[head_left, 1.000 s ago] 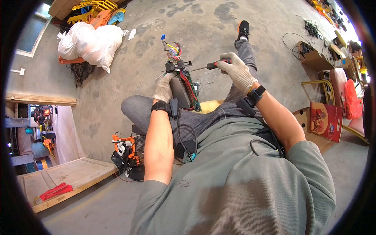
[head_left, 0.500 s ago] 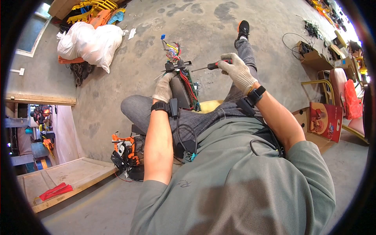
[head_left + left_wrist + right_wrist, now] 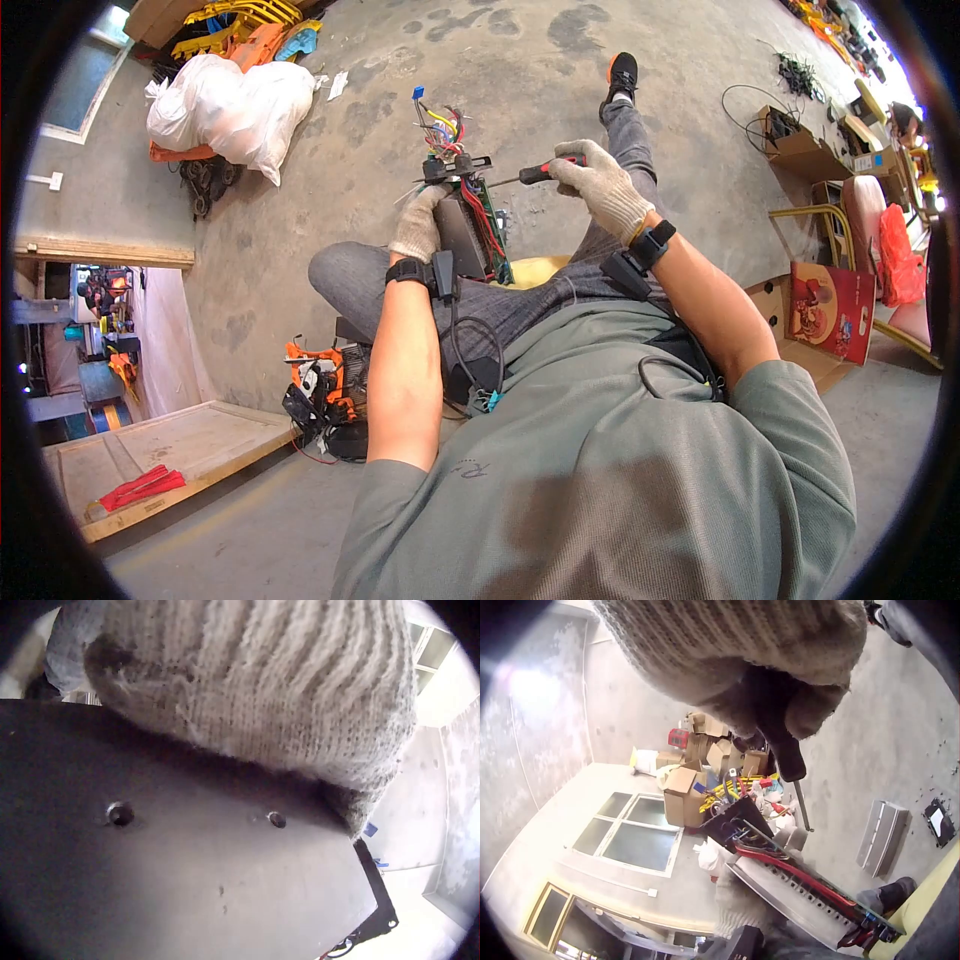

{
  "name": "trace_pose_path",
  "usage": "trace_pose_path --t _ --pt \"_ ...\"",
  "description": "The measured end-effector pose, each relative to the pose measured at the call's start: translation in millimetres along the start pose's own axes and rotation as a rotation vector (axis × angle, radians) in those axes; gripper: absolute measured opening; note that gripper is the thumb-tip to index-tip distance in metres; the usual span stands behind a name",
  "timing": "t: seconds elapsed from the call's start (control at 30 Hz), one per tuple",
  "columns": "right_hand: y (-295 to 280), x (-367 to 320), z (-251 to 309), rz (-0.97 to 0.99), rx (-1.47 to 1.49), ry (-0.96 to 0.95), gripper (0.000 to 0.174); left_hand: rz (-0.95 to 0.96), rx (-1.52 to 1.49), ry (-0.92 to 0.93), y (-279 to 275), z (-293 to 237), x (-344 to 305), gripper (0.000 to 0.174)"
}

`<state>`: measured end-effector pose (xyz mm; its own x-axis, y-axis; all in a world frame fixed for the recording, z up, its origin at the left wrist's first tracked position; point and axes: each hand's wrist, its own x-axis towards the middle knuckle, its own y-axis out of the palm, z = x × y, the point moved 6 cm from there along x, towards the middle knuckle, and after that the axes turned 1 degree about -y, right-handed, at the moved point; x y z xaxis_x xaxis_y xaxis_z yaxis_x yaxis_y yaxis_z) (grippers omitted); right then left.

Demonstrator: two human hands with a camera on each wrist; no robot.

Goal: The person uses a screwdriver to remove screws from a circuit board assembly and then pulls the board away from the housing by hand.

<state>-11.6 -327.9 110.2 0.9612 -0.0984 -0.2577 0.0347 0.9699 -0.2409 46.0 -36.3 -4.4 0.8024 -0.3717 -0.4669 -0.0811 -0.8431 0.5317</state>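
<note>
My gloved left hand (image 3: pixel 416 225) grips a long grey metal housing (image 3: pixel 459 238) by its left side, low over my lap. A green circuit board (image 3: pixel 502 262) and thick red wires (image 3: pixel 477 212) run along the housing's right side. A black end piece (image 3: pixel 455 168) caps its far end, with a bundle of coloured wires and a blue connector (image 3: pixel 418 93) sticking out. In my gloved right hand (image 3: pixel 607 190) is a screwdriver (image 3: pixel 537 174) with a red and black handle. Its shaft points left, with the tip close to the black end piece. Two screw holes show in the housing (image 3: pixel 225 862) in the left wrist view.
White sacks (image 3: pixel 230 115) lie on the floor at the upper left. Orange and black machine parts (image 3: pixel 330 385) sit beside my left knee. At the right are cardboard boxes (image 3: pixel 800 150) and a chair (image 3: pixel 862 215). A grey metal case (image 3: pixel 883 838) rests on the floor.
The right hand and screwdriver have shifted slightly left, bringing the tip closer to the end piece than half a second ago. The left hand and housing hold almost still.
</note>
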Motion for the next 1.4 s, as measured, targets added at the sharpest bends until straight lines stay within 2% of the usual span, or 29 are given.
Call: trace_pose_path --t 0.07,0.23,0.33,0.47,0.57,0.6,0.67,0.7,0.77,0.83,0.97,1.03,1.13,1.27,1.33,1.4 --pt "-3.0 1.3 -3.5 -0.018 0.002 -0.012 0.059 -0.073 0.029 0.059 -4.8 -1.6 0.1 0.038" --pt "-19.8 2.6 1.5 -0.092 -0.029 -0.005 0.056 -0.089 0.011 0.054 -17.7 5.4 15.1 0.040" --pt "-36.0 6.1 -4.8 -0.161 0.201 -0.023 0.048 -0.101 -0.001 0.059 -20.9 6.5 15.3 0.042" --pt "-40.4 -2.7 4.5 -0.139 0.268 -0.006 0.047 -0.076 0.001 0.041 -24.6 7.6 20.0 0.043" --pt "-35.0 -0.3 0.9 -0.077 0.241 -0.012 0.045 -0.125 0.037 0.038 -32.3 7.7 22.2 0.043" --pt "-35.8 0.7 1.0 -0.111 0.224 -0.034 0.044 -0.125 0.038 0.038 -32.3 7.5 22.2 0.043" --pt "-34.6 1.0 5.3 -0.144 0.206 -0.055 0.044 -0.244 0.112 0.120 -36.6 1.7 16.5 0.041" --pt "-33.6 0.2 11.9 -0.150 0.115 -0.056 0.043 -0.246 0.113 0.118 -33.7 1.5 13.4 0.041" --pt "-34.6 1.7 13.8 -0.161 0.024 -0.055 0.043 -0.298 -0.018 0.106 -33.6 3.6 10.8 0.024" --pt "-38.6 12.3 10.3 -0.200 -0.092 -0.087 0.044 -0.285 0.014 0.108 -32.9 2.7 13.9 0.027" --pt "-45.6 32.6 -2.4 -0.239 -0.014 -0.054 0.044 -0.238 0.164 0.103 -51.5 6.1 28.1 0.042" --pt "-46.9 33.8 -5.4 -0.227 -0.144 -0.101 0.046 -0.197 0.186 0.110 -56.6 8.3 30.6 0.043" --pt "-51.1 38.6 -13.8 -0.231 -0.156 -0.074 0.048 -0.131 0.027 0.024 -29.7 6.4 19.3 0.043" --pt "-51.9 35.4 -16.2 -0.231 -0.170 -0.047 0.049 -0.141 -0.023 0.035 -33.2 9.6 22.3 0.042" --pt "-52.3 37.0 -22.0 -0.216 -0.127 -0.042 0.050 -0.208 0.049 0.133 -43.8 8.5 22.6 0.040" --pt "-53.9 35.0 -21.2 -0.198 -0.135 -0.015 0.050 -0.259 0.077 0.109 -39.5 4.6 14.4 0.039"
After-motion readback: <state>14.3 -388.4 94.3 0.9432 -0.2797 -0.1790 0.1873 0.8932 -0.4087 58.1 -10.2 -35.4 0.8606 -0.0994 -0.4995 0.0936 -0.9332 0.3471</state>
